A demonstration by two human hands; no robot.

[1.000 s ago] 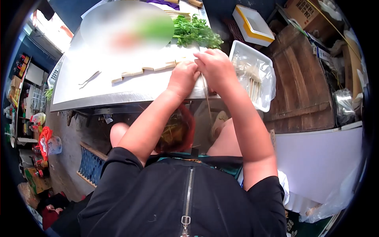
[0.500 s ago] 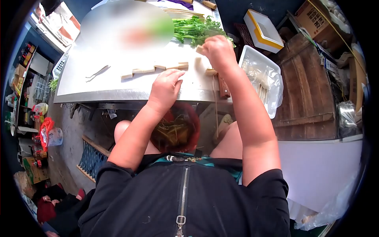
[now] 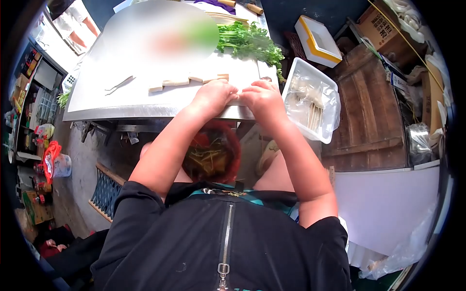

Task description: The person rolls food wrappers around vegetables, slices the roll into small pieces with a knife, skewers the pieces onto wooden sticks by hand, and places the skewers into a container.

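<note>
Left hand (image 3: pixel 213 97) and right hand (image 3: pixel 265 100) sit close together at the near edge of the white-topped, metal-edged counter (image 3: pixel 97 99), fingers bent in toward each other. Backs of the hands block the view; cannot tell if they pinch anything. Short, blocky, pale-tan pieces (image 3: pixel 175 82) lie in a stepped row left of the hands, the rightmost end just beside the left fingers. Judging by the layout, the row looks like the finished portion, several pieces set down; whatever the fingers are on seems not yet part of it. How many remain: cannot tell, far side is blurred. Loose leafy green bunch (image 3: pixel 250 42) lies beyond the hands, apparently untouched. Slim silvery tongs (image 3: pixel 120 85) lie left of the row, unused. White plastic tray (image 3: pixel 295 72) with thin pale sticks (image 3: pixel 314 116) and clear plastic stands to the right.
</note>
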